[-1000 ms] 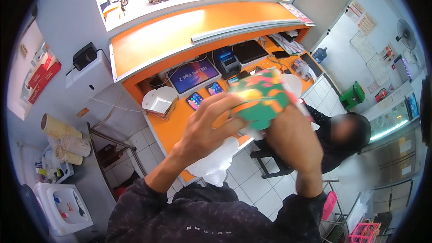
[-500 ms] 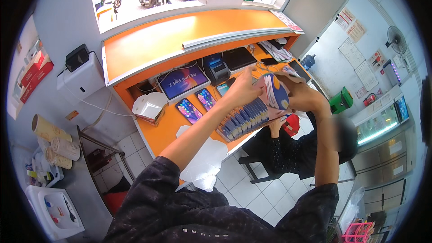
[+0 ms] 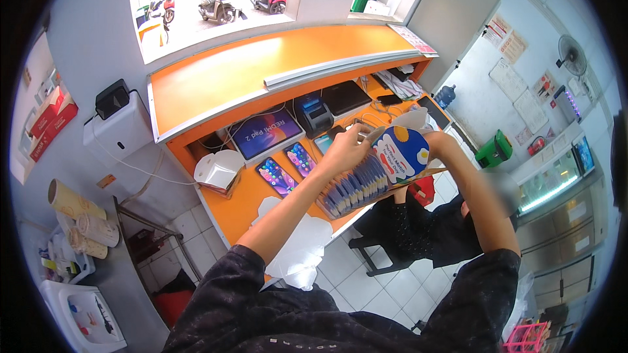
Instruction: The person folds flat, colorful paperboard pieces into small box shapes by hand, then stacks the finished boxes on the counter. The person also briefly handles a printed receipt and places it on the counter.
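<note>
A blue printed paper food box [image 3: 400, 151] with white and yellow drawings is held up between my hands above the orange counter's right part. My left hand [image 3: 353, 149] is closed at its left flap, fingers bent around the edge. My right hand [image 3: 439, 146] grips the box at its right side; its fingers are partly hidden behind the panel. Just below, a row of flattened blue boxes [image 3: 353, 189] stands packed together near the counter's front edge. A white opened box [image 3: 297, 248] lies nearer to me, partly under my left forearm.
Two lit phones [image 3: 277, 175] lie left of my hands, by a tablet box [image 3: 269, 133] and a black printer [image 3: 314, 114]. Nested white boxes [image 3: 219, 168] stand at the counter's left. A person in dark clothes [image 3: 435, 229] sits close beyond the front edge, by a dark stool [image 3: 373, 248].
The blue box has turned so its printed front faces me more. My right hand has shifted behind its right side, the elbow swinging outward. My left hand has moved slightly nearer to me.
</note>
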The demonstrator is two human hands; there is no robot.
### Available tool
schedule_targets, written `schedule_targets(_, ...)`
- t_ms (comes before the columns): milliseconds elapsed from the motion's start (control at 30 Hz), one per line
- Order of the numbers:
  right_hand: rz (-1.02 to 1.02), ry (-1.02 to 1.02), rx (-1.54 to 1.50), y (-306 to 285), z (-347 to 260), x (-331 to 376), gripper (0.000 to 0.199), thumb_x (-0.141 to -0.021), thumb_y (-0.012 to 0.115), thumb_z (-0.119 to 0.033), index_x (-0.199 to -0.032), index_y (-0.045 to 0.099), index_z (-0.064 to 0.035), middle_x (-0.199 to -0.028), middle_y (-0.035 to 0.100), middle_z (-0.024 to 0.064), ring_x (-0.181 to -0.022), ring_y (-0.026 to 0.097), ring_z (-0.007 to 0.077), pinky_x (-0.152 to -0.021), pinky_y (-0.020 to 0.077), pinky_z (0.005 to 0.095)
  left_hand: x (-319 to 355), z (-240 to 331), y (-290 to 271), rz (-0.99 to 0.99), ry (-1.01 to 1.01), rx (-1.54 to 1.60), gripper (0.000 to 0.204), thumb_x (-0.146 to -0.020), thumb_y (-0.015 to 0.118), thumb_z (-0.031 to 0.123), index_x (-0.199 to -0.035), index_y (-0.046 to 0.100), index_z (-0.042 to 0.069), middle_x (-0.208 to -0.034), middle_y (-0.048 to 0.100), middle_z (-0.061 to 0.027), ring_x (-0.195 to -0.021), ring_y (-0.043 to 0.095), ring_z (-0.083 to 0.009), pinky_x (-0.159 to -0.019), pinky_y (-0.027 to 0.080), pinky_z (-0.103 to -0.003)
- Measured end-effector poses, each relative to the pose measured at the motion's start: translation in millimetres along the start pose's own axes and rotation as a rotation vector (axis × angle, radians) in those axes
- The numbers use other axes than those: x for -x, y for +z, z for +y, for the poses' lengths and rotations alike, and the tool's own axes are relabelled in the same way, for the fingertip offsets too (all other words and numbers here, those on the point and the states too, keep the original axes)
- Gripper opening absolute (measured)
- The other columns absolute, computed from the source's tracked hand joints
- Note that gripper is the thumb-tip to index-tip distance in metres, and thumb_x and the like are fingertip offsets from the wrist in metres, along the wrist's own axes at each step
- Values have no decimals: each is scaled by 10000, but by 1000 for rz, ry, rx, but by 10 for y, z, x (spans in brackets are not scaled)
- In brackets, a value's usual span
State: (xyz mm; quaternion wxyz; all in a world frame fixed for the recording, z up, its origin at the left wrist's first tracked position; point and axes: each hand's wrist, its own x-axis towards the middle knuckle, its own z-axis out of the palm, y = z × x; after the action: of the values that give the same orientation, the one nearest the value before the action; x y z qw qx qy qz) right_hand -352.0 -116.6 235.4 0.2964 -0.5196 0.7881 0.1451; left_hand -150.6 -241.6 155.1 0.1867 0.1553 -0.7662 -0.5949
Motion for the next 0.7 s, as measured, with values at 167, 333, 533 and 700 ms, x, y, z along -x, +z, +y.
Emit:
schedule_targets(167, -81, 425, 100, -21, -497, 33, 450, -776, 691, -317, -1184, 656, -131, -1089, 706, 47, -993, 668, 177, -814, 529, 305, -52, -15, -100, -106, -43, 108, 387, -896, 532, 87, -1271, 521, -10, -1049, 681, -142, -880, 656, -176, -813, 509, -291)
schedule_targets(333, -51, 579, 90, -29, -753, 47, 491, -768, 702, -408, -1226, 650, -238, -1247, 641, -14, -1092, 624, 159, -860, 487, 307, -55, -17, -255, -257, -47, 185, 493, -902, 494, 222, -1351, 470, 18, -1192, 599, -173, -958, 620, -205, -847, 505, -335)
schedule_targets(533, -19, 417, 275, -10, -877, -94, 430, -814, 645, -444, -1200, 642, -255, -1216, 651, -31, -1092, 623, 183, -854, 506, 313, -117, 323, -176, -135, -50, 74, 632, -894, 584, 448, -1377, 443, 65, -1263, 569, -210, -1056, 611, -289, -880, 489, -381)
schedule_targets(700, 21, 371, 411, 26, -841, -37, 461, -805, 637, -477, -1201, 643, -242, -1261, 621, 13, -1164, 580, 219, -881, 493, 338, -341, 473, -181, -196, -3, -298, 477, -836, 649, 227, -1247, 559, 3, -1057, 662, -248, -939, 680, -300, -809, 526, -384)
